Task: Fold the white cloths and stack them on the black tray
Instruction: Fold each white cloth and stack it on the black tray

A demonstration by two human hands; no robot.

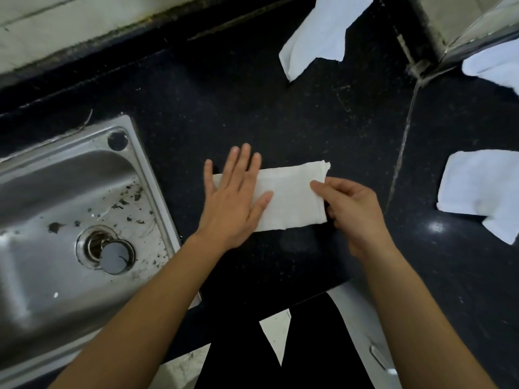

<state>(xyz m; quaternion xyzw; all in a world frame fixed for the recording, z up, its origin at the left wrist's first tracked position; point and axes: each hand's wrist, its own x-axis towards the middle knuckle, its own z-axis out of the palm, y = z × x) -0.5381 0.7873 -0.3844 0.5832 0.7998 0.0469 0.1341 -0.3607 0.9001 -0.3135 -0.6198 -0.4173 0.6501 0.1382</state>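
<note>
White cloth (292, 197), folded into a strip, lies flat mid-counter (280, 108) on black stone. I see the left hand (233, 200) laid on its 9 o'clock end, fingers straight and slightly spread, pressing it down. The right hand (354, 211) pinches the 3 o'clock edge between thumb and curled fingers. Well apart lie a second cloth (477, 189) at 3 o'clock, a third cloth (317, 37) at 1 o'clock and a fourth cloth (497, 66) at 2 o'clock. At 9 o'clock sits a steel sink (70, 206), specked with debris.
</note>
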